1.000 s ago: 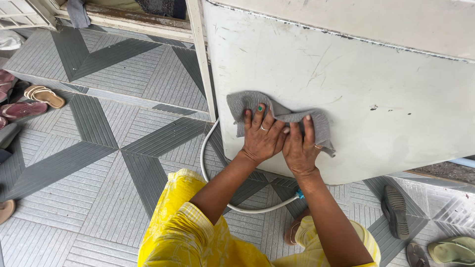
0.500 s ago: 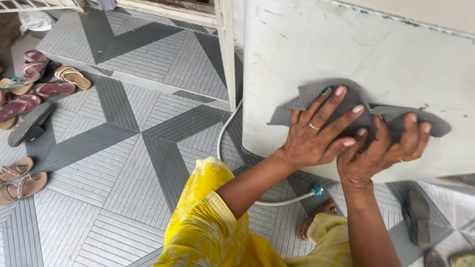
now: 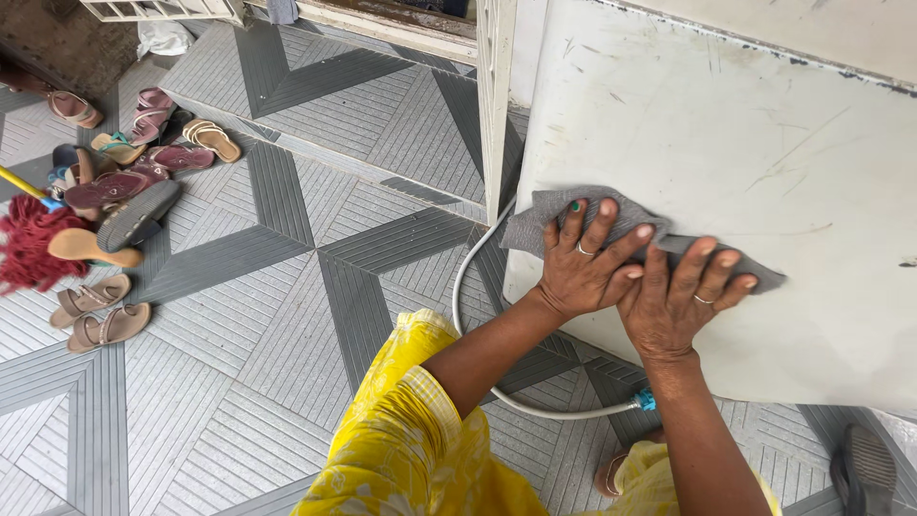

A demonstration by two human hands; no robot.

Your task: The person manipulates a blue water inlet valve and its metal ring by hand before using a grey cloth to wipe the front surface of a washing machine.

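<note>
Head view: looks down past a yellow patterned garment (image 3: 411,449) at two bare arms reaching up and to the right onto a white, scuffed flat panel (image 3: 726,153).
Cloth: a crumpled grey rag (image 3: 554,215) lies flat against the white panel near its lower left edge, spread sideways under both hands.
Left hand (image 3: 585,268): fingers spread and laid flat, palm pressing on the left part of the grey rag; a ring on one finger and a green-painted nail show. It pins the rag rather than gripping it.
Right hand (image 3: 680,298): fingers stretched out flat on the right part of the rag, a ring on one finger; its inner edge touches the left hand. It too presses down, nothing closed inside it.
Hose: a thin white hose (image 3: 465,287) curves along the floor just below the panel's left edge and ends at a small blue fitting (image 3: 647,398).
Floor: grey tiles with ridged diamond pattern (image 3: 239,315).
Far left: a heap of sandals and slippers (image 3: 124,172) and a red mop head (image 3: 29,244), well apart from the hands.
Lower right: a dark sandal (image 3: 864,468) on the tiles.
</note>
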